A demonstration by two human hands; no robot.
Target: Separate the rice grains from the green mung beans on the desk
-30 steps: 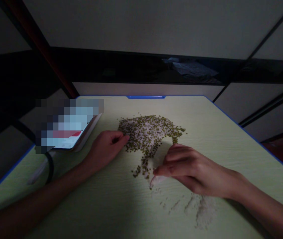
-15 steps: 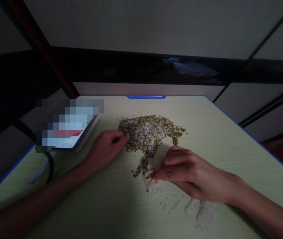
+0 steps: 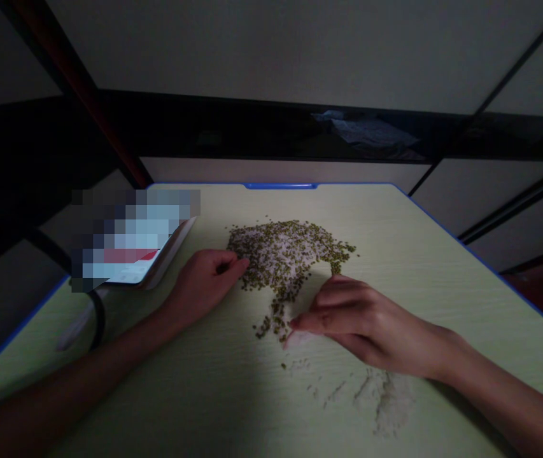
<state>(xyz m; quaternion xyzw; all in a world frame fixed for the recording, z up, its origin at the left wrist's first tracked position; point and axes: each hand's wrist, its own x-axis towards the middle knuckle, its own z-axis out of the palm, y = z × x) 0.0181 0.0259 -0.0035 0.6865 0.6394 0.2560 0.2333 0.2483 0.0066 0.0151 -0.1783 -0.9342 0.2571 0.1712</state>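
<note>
A spread pile of green beans mixed with white grains point(image 3: 275, 251), looking like mung beans and rice, lies on the pale tabletop point(image 3: 195, 394). At the pile's left edge rests my left hand point(image 3: 209, 280), its fingers curled closed and thumb against them; whatever is inside is hidden. My right hand point(image 3: 347, 312) is closed at the pile's near right side. Under its thumb shows a thin, pale pink translucent piece point(image 3: 295, 338), mostly covered by the hand. A small pile of white grains point(image 3: 393, 407) lies nearer to me, below the right hand, with thin trails of grains leading to it.
A lit phone or tablet point(image 3: 144, 257), partly blurred out, leans at the table's left side. A dark cable point(image 3: 98, 318) curves beside it. The table has a blue rim with a blue handle point(image 3: 281, 186) at the far edge. Pale cabinet panels stand behind.
My right hand has shifted slightly away from me with the pink piece, leaving a single green bean bare on the table. My left hand has stayed in place.
</note>
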